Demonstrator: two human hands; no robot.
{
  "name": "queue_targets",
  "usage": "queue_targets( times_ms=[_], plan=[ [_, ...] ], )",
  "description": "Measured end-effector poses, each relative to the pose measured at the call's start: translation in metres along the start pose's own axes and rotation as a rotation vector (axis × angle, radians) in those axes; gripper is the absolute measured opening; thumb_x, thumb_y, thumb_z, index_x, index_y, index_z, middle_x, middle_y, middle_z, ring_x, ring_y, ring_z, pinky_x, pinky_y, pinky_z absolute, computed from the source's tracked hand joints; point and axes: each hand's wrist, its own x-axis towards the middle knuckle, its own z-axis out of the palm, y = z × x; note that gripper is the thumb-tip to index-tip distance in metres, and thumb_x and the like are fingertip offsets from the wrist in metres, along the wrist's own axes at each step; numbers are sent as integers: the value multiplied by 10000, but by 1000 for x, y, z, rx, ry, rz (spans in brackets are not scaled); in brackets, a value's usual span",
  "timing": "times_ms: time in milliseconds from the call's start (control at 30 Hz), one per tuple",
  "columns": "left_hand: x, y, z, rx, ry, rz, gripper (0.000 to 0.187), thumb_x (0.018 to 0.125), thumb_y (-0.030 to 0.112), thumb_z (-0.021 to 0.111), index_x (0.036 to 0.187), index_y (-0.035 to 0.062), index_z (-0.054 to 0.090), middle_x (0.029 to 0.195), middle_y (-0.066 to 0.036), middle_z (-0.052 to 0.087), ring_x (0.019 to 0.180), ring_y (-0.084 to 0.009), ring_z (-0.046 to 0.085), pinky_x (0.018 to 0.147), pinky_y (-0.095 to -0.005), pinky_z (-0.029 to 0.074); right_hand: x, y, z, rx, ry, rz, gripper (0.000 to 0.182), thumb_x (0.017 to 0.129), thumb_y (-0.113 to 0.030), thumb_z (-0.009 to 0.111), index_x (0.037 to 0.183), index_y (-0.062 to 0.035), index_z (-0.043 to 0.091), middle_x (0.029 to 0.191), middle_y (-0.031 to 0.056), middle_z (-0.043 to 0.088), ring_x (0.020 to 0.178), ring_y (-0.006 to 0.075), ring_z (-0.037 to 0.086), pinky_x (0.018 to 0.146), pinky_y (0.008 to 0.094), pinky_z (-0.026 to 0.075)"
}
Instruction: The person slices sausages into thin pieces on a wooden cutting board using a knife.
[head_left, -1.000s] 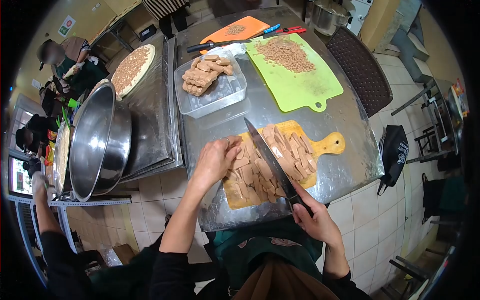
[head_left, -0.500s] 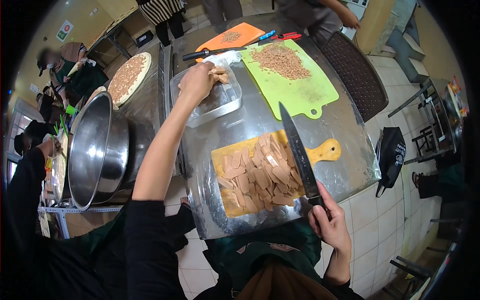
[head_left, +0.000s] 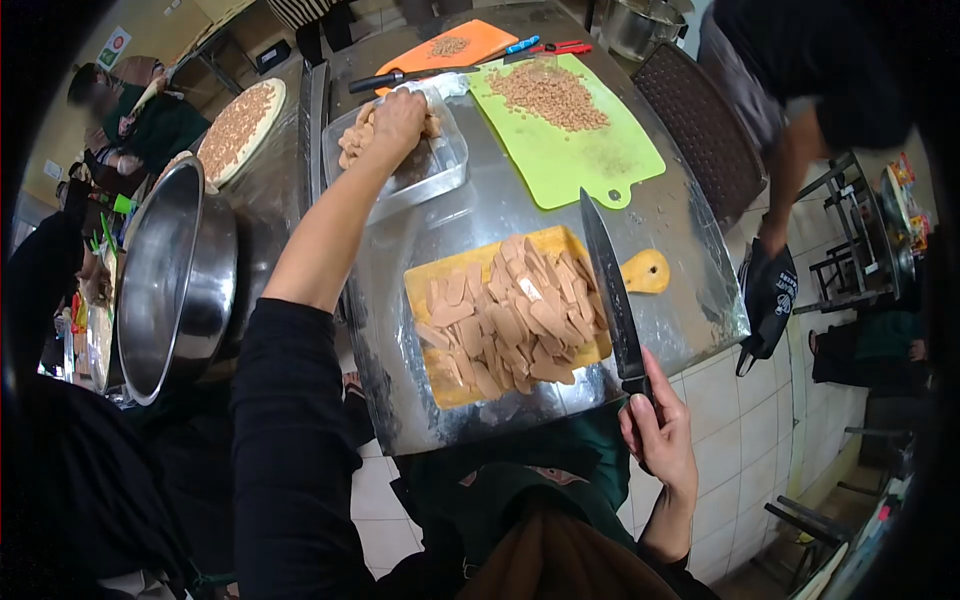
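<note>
My right hand (head_left: 657, 425) grips the black handle of a long kitchen knife (head_left: 612, 285), its blade pointing away from me over the right edge of a wooden cutting board (head_left: 430, 385). On that board lies a heap of thin, oblong brown slices (head_left: 515, 310) that look like sausage. My left hand (head_left: 400, 118) reaches into a clear plastic container (head_left: 440, 175) at the back left. Brown sausage-like pieces (head_left: 358, 135) lie in the container on both sides of this hand. Its fingertips point down and are hidden, so their grip does not show.
Behind the wooden board, a lime-green cutting board (head_left: 545, 170) carries diced brown bits. An orange board (head_left: 470, 45) and a second black-handled knife (head_left: 400, 78) lie farther back. A large steel bowl (head_left: 215, 290) stands left. At right, a person's arm (head_left: 790, 180) reaches down to a black bag (head_left: 770, 310).
My left hand has shifted within the container, and more pieces now show at its left. The knife stays in my right hand. At right, a person has come in beside the chair.
</note>
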Motion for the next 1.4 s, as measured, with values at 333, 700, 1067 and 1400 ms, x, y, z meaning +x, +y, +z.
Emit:
queue_targets(
  times_ms=[333, 700, 1067, 1400],
  plan=[
    [-83, -11, -106, -845, 73, -309, 335, 927, 265, 667, 1118, -10, 673, 1001, -144, 715, 913, -189, 681, 818, -274, 510, -23, 7, 30, -205, -291, -89, 594, 978, -31, 526, 1529, -93, 313, 1038, 102, 661, 726, 106, 582, 662, 256, 484],
    [-333, 90, -155, -1407, 33, -864, 236, 958, 152, 647, 1105, -31, 623, 889, 6, 628, 768, -26, 537, 712, -192, 459, -22, 16, 73, -368, -601, -68, 629, 990, -88, 518, 1548, -146, 233, 1101, 269, 634, 786, 379, 677, 776, 406, 515],
    [-368, 144, -145, -1428, -92, -934, 279, 942, 137, 669, 1113, -73, 600, 863, -32, 630, 702, -43, 561, 621, -189, 473, -25, 24, 79, -369, -511, -44, 615, 992, -85, 511, 1544, -148, 249, 691, 216, 597, 628, 374, 624, 666, 376, 485],
    [-354, 132, -147, -1495, -235, -1026, 282, 919, 99, 697, 1123, -43, 563, 809, -54, 680, 699, -74, 622, 658, -212, 514, -17, 21, 76, -410, -554, -6, 612, 993, -87, 509, 1545, -158, 255, 736, 229, 635, 703, 381, 665, 716, 386, 505]
  ],
)
